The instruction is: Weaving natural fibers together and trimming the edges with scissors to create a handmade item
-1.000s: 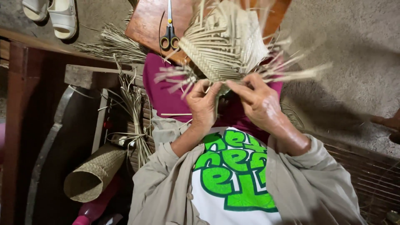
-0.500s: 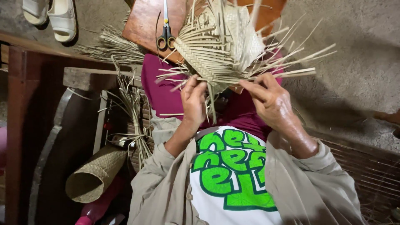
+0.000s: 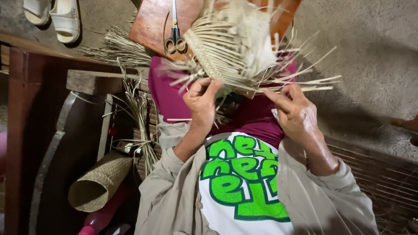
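Half-woven piece point(image 3: 230, 48): dry straw-coloured plant strips, matt, fibrous, loose ends frayed. Board point(image 3: 150, 24) under it: reddish-brown wood, smooth, slight sheen. Scissors point(image 3: 175, 32): bright metal blades, black plastic handles. Finished woven tube point(image 3: 98, 182): same dry strip, matt, ribbed. Sandals point(image 3: 54, 15): pale, smooth plastic or rubber. Floor point(image 3: 370, 52): rough, grainy, matt. Shirt point(image 3: 244, 174): soft cloth.

A rough grey concrete floor point(image 3: 370, 39) fills the upper right. A dark reddish wooden frame point(image 3: 17, 130) runs down the left, beside a slatted bamboo mat point(image 3: 387, 178) at lower right.
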